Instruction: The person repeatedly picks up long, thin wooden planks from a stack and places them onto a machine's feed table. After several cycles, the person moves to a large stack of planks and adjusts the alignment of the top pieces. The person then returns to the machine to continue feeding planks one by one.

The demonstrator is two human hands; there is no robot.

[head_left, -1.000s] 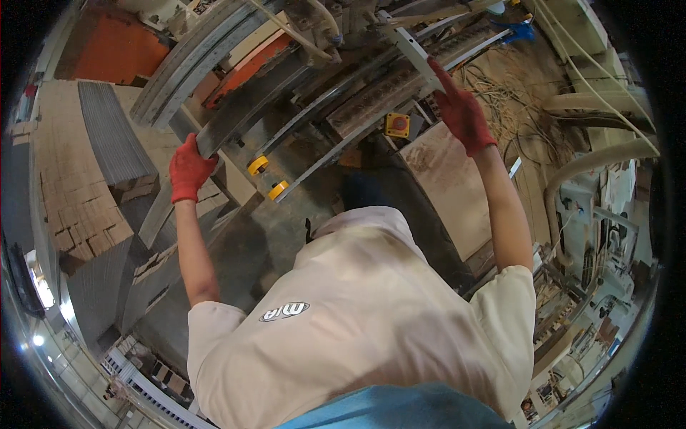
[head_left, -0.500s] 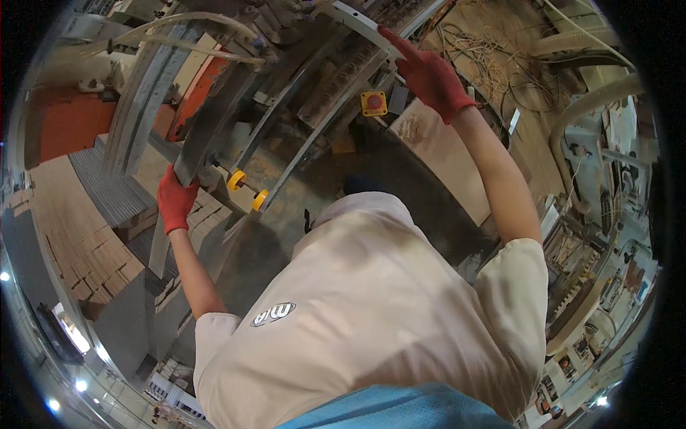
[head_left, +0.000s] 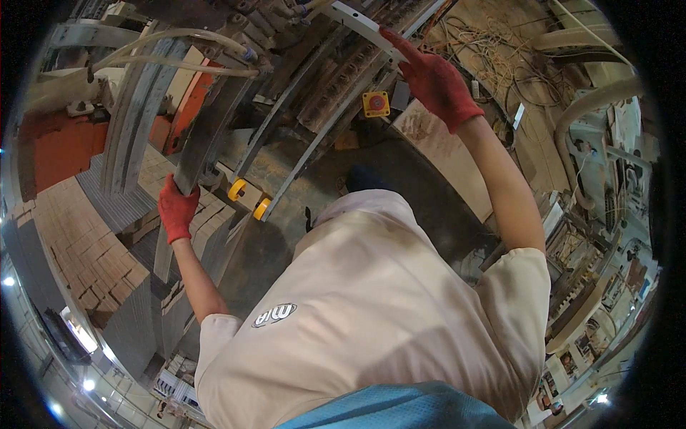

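Both of my hands wear red gloves. At the left, my left hand point(head_left: 177, 209) is closed round the near end of a long dark grey board point(head_left: 207, 136), with the thumb and fingers at its edges. The board's far end runs in among the machine parts. My right hand point(head_left: 441, 87) reaches far forward at the right. Its index finger is stretched out against a pale metal bar with holes point(head_left: 361, 23), and the thumb is apart from it. The other fingers are partly hidden. Between my hands, two yellow rollers point(head_left: 250, 199) sit near the ends of thin metal rails point(head_left: 304, 159).
Stacks of brown and grey boards point(head_left: 86, 247) stand at the left. A yellow box with a red button point(head_left: 375, 104) sits before the machine. Beige hoses point(head_left: 186, 34) cross the upper left. Tangled cords point(head_left: 493, 53) lie at the upper right, beyond a pale panel point(head_left: 446, 154).
The view has shifted slightly. My left hand and the grey board's near end sit a little lower in the picture. My right hand keeps its place by the metal bar.
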